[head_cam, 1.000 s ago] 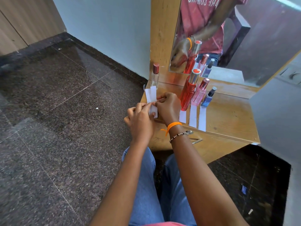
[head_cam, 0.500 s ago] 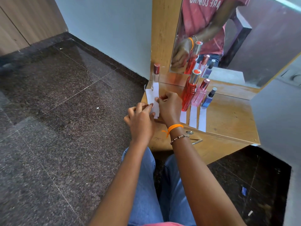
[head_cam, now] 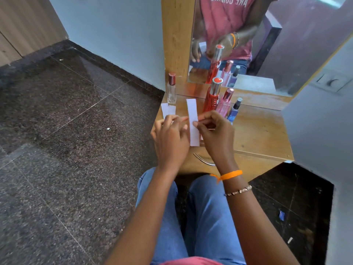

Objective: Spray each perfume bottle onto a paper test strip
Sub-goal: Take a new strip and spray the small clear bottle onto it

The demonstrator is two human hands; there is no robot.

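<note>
Four perfume bottles stand on the wooden table: a clear bottle with a dark red cap at the left, then a tall red bottle, a pink bottle and a small blue bottle. My right hand pinches a white paper test strip upright, in front of the red bottle. My left hand is just left of it, its fingers closed on the other spare strips below the clear bottle. Any strips laid before the three right bottles are hidden by my right hand.
A mirror in a wooden frame stands behind the bottles and reflects them and a person's hands. A metal drawer handle sits below the table's front edge. Dark stone floor lies left; a grey wall closes the right side.
My right hand has pulled one strip out of the bunch and moved it right, away from the clear bottle. My left hand keeps the remaining strips.
</note>
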